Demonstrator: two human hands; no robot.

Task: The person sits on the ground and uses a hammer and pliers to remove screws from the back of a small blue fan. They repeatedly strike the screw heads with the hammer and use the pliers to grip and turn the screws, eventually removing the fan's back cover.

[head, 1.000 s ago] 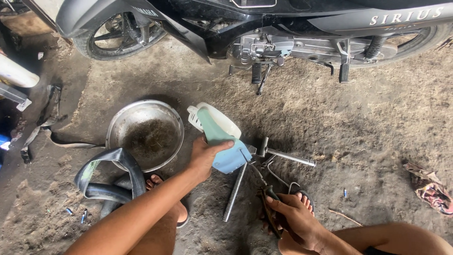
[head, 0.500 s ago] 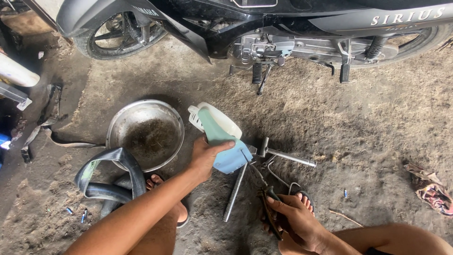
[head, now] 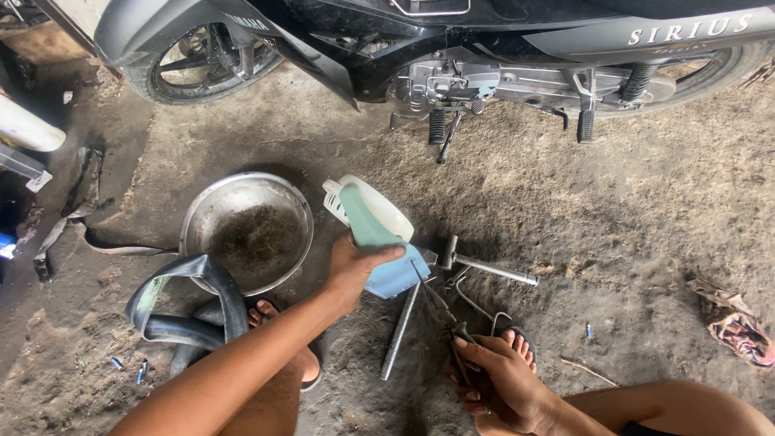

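The pale green and blue plastic jug (head: 378, 238) looks smooth and slightly glossy, with a white plastic back. The round metal basin (head: 246, 228) is dull silver, its inside stained and grimy. The black rubber inner tube (head: 190, 303) is matt with a faint sheen. The long grey metal cross wrench (head: 452, 278) is worn and matt. The black motorcycle bodywork (head: 500, 24) is glossy plastic, its engine casing bare metal. The dirt floor (head: 613, 218) is rough and gritty.
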